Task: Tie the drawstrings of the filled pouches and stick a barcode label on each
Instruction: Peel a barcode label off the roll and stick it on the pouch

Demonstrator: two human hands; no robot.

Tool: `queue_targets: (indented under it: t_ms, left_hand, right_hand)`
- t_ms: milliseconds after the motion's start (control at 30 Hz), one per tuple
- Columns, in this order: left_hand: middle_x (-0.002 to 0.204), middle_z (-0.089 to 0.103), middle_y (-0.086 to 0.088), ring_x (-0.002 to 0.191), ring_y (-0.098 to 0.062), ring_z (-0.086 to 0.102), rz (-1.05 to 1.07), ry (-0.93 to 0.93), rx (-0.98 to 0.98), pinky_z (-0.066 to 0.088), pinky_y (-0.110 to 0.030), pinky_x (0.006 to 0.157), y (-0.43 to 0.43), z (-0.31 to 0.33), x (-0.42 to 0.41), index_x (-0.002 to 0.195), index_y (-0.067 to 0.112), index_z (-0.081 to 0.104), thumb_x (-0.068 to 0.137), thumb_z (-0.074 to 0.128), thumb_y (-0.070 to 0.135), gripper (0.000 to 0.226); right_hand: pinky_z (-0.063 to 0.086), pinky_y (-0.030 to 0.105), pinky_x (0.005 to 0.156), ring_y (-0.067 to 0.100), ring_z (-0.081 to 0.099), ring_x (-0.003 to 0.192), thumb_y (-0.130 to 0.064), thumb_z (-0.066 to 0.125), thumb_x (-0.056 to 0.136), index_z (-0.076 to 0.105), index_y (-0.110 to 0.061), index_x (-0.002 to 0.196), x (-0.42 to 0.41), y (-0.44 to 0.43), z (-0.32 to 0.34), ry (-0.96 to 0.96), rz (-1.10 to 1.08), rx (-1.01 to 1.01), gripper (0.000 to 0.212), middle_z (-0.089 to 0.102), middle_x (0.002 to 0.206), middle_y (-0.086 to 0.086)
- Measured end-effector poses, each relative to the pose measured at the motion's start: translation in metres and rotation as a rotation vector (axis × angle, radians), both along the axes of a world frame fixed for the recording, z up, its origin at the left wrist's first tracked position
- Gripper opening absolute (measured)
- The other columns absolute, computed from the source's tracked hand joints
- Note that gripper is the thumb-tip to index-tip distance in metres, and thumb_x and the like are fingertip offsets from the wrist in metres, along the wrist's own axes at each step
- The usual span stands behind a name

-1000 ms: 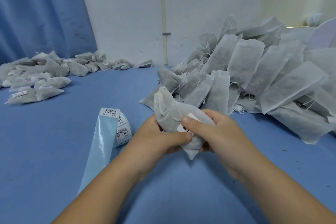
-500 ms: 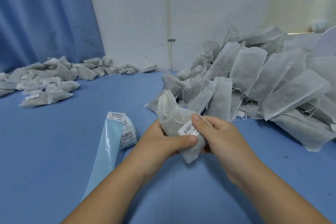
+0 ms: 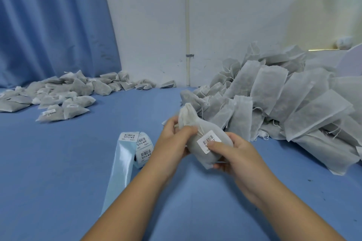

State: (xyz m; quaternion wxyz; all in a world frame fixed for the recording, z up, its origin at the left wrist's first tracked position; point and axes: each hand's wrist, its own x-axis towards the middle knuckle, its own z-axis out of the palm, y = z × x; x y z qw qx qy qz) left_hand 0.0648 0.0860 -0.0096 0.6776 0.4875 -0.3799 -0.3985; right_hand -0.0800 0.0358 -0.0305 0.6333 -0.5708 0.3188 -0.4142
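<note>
Pouch [image 3: 219,133] sits gripped in my right hand [image 3: 239,154], thumb pressing the barcode label [image 3: 208,141]; my left hand [image 3: 174,139] pinches its neck, just right of the label roll [image 3: 144,148].

A blue-covered worktop [image 3: 58,172] runs back to a white wall [image 3: 147,25], where a pleated blue curtain [image 3: 54,25] hangs over the far left corner. A slim white pipe [image 3: 187,15] climbs the wall from the worktop's far edge, held by a small grey bracket [image 3: 189,55]. Toward the far right, a lumpy white object [image 3: 343,41] sits on a narrow ledge [image 3: 323,49] above a pale rounded panel [image 3: 352,60]. A dark speck [image 3: 309,180] marks the cloth near the right edge.
</note>
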Motion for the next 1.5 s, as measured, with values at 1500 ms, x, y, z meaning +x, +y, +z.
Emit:
queue_targets:
  t_ms: [1500]
  left_hand:
    - [0.083,0.067,-0.007,0.071,-0.021,0.066,0.415,0.416,0.146,0.053,-0.031,0.068,0.007,0.052,0.308,0.097,0.008,0.057,0.098,0.05,0.011,0.007]
  right_hand:
    - [0.048,0.021,0.044,0.012,0.057,0.043,-0.005,0.06,0.09,0.06,-0.004,0.083,0.226,-0.051,0.062,0.009,0.007,0.073,0.007,0.058,0.065,0.007]
